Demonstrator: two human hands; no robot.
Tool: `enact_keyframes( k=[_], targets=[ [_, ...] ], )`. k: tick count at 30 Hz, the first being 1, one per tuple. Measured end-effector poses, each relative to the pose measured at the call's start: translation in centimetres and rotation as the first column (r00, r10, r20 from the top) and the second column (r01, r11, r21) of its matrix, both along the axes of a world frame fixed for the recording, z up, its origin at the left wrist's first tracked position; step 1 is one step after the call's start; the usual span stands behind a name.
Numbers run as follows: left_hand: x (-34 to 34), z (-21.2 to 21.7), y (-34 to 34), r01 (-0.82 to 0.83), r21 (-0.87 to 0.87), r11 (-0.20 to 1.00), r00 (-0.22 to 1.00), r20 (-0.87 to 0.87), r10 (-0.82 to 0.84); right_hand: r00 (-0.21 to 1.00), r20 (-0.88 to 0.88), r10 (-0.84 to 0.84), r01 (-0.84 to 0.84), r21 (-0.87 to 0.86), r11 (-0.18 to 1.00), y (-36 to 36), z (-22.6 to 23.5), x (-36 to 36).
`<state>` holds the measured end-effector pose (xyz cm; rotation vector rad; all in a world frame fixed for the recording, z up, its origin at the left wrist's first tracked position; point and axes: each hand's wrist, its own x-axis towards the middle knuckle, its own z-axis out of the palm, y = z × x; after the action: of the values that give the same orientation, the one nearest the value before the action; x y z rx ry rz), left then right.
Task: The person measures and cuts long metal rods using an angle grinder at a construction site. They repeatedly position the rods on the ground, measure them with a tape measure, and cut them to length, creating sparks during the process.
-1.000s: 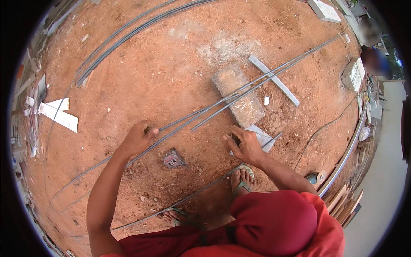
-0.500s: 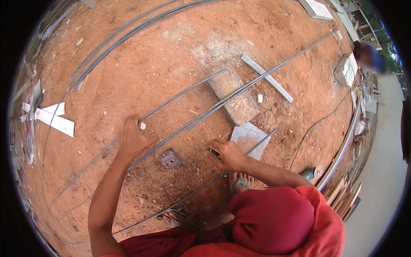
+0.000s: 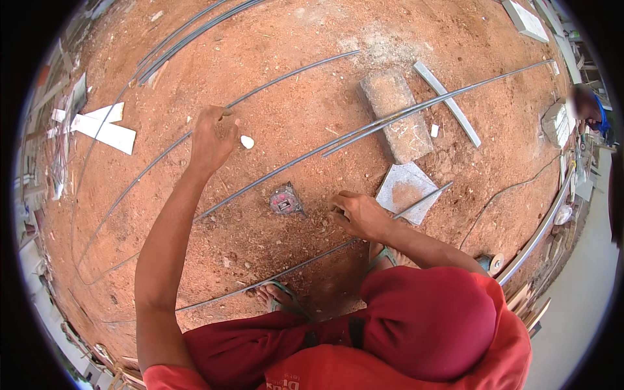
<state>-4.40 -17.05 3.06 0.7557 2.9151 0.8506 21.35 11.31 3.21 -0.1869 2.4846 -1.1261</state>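
My left hand (image 3: 213, 140) is closed round a long thin steel rod (image 3: 286, 77), held above the soil away from the concrete block. The rod bends in a long curve toward the lower left. Near my feet, my right hand (image 3: 357, 213) has its fingers curled; whatever may be in them is hidden. Between my hands a round tape measure (image 3: 284, 200) lies on the ground. Other straight rods (image 3: 276, 172) run past it and rest across the concrete block (image 3: 390, 97). A further rod (image 3: 299, 265) passes by my feet and over a pale flat tile (image 3: 419, 185).
A bundle of rods (image 3: 195, 42) lies at the far left, near white board pieces (image 3: 107, 130). A metal strip (image 3: 448, 104) sits beyond the block. On the right are an angle grinder (image 3: 495, 263), a long metal tube (image 3: 539, 224) and another person (image 3: 595, 114).
My left hand has moved farther away with the rod, whose far end now lies off the concrete block. My right hand stays curled near my feet. The view has shifted.
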Motion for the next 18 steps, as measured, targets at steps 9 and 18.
enact_keyframes(
  k=[9,18],
  targets=[
    [3.5,-2.0,-1.4,0.192,-0.015,0.981,0.957,0.224,-0.184,0.997,-0.067,0.037,-0.044,-0.104,0.994,-4.5,-0.6,-1.1],
    [2.5,-0.4,0.9,0.264,-0.15,0.953,0.937,0.276,-0.216,0.915,-0.04,-0.401,0.378,-0.26,0.889,-2.3,-1.3,-3.2]
  ],
)
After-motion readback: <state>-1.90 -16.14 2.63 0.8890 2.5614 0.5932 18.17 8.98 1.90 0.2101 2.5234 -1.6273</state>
